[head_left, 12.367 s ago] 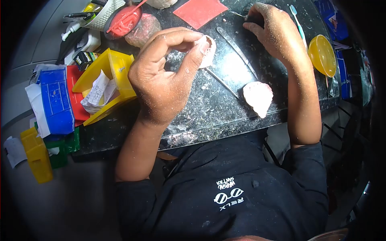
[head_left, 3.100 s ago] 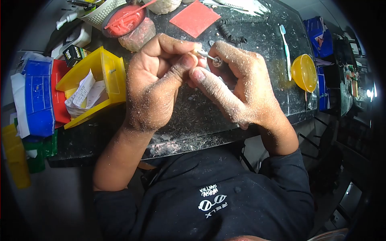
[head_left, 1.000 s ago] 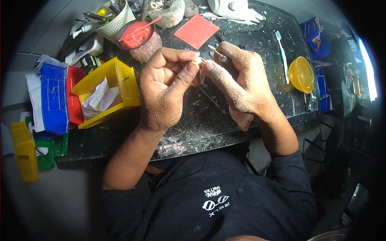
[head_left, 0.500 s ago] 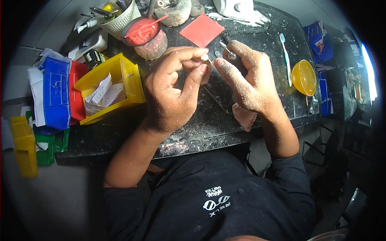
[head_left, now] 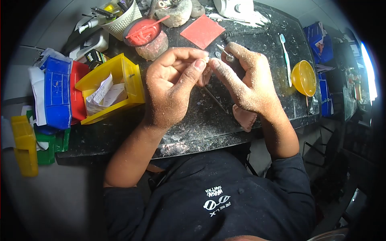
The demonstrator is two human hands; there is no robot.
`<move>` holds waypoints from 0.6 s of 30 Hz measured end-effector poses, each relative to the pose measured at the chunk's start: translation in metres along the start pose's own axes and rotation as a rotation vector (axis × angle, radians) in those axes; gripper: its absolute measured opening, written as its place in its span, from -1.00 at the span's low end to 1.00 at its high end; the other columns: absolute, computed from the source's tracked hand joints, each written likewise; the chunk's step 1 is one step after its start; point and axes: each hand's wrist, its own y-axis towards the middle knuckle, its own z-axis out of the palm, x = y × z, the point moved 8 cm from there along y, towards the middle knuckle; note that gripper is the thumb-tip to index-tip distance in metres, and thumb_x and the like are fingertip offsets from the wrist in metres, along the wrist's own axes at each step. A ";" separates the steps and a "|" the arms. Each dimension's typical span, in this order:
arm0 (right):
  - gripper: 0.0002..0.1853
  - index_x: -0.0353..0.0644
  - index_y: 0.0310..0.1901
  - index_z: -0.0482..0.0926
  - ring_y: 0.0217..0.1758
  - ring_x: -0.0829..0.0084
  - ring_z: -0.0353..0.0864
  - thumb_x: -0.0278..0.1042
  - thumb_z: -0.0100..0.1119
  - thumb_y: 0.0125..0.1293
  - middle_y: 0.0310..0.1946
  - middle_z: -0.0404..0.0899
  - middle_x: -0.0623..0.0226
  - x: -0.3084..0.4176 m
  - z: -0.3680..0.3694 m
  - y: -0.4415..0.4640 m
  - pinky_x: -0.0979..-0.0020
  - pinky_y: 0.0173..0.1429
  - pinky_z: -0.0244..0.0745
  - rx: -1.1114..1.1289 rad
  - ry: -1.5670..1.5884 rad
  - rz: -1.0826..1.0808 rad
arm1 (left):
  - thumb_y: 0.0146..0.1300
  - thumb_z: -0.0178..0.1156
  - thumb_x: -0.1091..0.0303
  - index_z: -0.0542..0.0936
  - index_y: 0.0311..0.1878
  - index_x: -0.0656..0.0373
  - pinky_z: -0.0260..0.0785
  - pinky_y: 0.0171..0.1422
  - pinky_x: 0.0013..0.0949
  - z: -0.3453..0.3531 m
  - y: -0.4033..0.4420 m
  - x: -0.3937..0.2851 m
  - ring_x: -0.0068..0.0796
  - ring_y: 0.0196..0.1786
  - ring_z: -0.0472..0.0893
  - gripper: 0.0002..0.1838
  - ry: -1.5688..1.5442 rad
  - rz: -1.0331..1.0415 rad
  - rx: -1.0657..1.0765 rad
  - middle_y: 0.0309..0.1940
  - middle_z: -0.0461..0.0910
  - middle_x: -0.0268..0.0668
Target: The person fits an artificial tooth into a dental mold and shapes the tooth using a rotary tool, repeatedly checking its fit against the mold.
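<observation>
My left hand, dusted with pale powder, pinches a tiny cream-white piece like a denture tooth between thumb and index finger. Just right of it, my right hand, thickly coated in the same dust, wraps round a rotary handpiece with a metal tip. My right thumb tip meets or nearly meets the small piece. Below the right wrist lies a pink dental cast with a toothed edge. A pinkish shape behind my left fingers is partly hidden.
A red wax sheet lies beyond my hands. Left of it, a pan of red strips rests on a stone block. A yellow bin holds papers. On the right are a toothbrush and yellow bowl.
My left thumb has closed further over the small piece, which shows less. My right thumb has moved left and down to it, narrowing the gap between the hands.
</observation>
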 end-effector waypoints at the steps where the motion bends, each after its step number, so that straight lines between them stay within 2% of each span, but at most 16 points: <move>1: -0.67 -0.33 -0.31 0.59 -0.61 0.34 0.46 -0.17 0.36 0.36 -0.64 0.49 0.12 0.000 0.000 0.000 0.31 -0.40 0.43 0.000 0.000 0.000 | 0.53 0.17 0.54 0.58 0.07 0.40 0.53 -0.11 -0.53 0.001 0.000 0.002 -0.63 -0.23 0.65 -0.84 -0.054 -0.021 0.005 -0.17 0.72 -0.19; 10: -0.63 -0.30 -0.34 0.58 -0.62 0.37 0.42 -0.11 0.37 0.36 -0.64 0.48 0.16 -0.001 -0.002 0.000 0.30 -0.42 0.41 -0.029 0.031 0.001 | 0.51 0.20 0.54 0.56 0.05 0.38 0.50 -0.14 -0.54 0.003 0.001 0.006 -0.63 -0.25 0.64 -0.85 -0.144 -0.094 0.037 -0.18 0.72 -0.19; 15: -0.59 -0.30 -0.35 0.60 -0.59 0.23 0.57 -0.03 0.41 0.30 -0.63 0.52 0.13 0.006 0.002 -0.001 0.26 -0.41 0.44 0.006 -0.012 -0.039 | 0.52 0.17 0.53 0.56 0.14 0.36 0.43 -0.17 -0.57 -0.001 0.000 0.014 -0.65 -0.25 0.59 -0.79 -0.149 -0.176 -0.009 -0.12 0.67 -0.26; 18: -0.58 -0.30 -0.36 0.61 -0.57 0.17 0.63 -0.02 0.41 0.28 -0.62 0.54 0.11 0.004 0.006 -0.002 0.25 -0.40 0.47 0.044 -0.037 -0.022 | 0.52 0.16 0.52 0.55 0.16 0.35 0.42 -0.12 -0.58 0.000 0.000 0.016 -0.67 -0.19 0.59 -0.77 -0.238 -0.198 0.000 -0.08 0.66 -0.28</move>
